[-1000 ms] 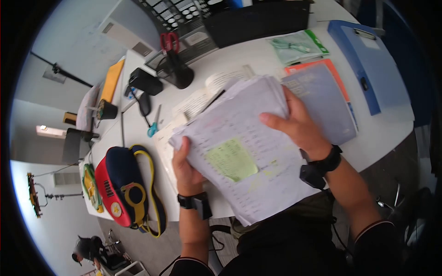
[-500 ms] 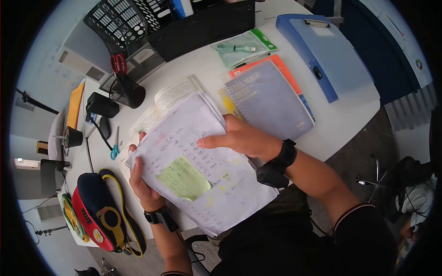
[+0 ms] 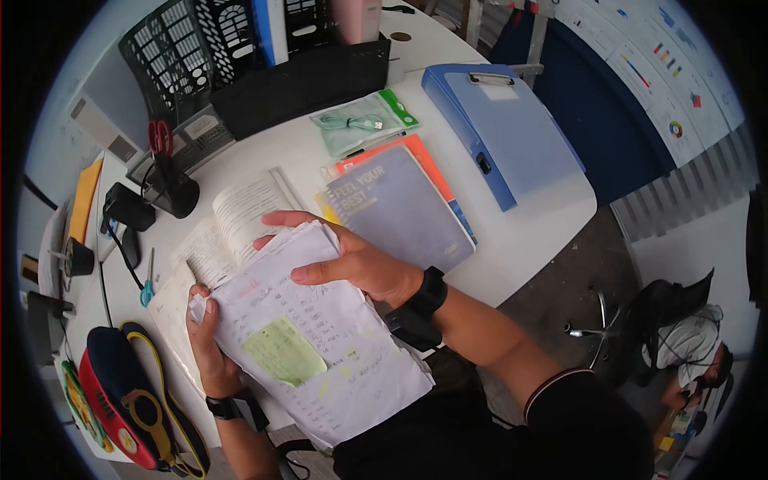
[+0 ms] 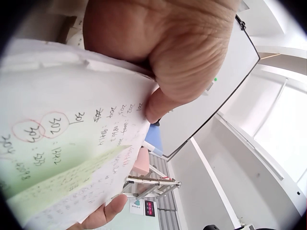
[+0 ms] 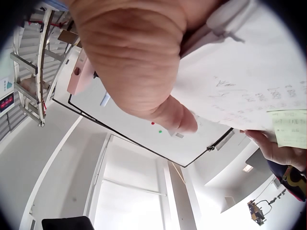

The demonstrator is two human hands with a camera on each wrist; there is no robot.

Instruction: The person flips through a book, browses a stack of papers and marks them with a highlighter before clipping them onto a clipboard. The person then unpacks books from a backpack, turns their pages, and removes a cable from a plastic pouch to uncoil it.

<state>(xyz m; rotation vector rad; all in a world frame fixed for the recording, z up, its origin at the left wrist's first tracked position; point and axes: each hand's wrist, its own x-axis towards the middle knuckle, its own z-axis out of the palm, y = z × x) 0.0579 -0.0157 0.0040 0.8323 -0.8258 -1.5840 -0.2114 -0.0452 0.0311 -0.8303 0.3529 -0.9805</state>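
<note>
The papers are white, the sticky note pale green.

Soft, even light covers the white worktop. All three views bend and darken toward corners; wrist-view backgrounds glare white.

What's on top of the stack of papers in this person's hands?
A green sticky note and the thumbs of the left hand and right hand. The note hides part of the top sheet; lower sheets show only at their edges.
</note>
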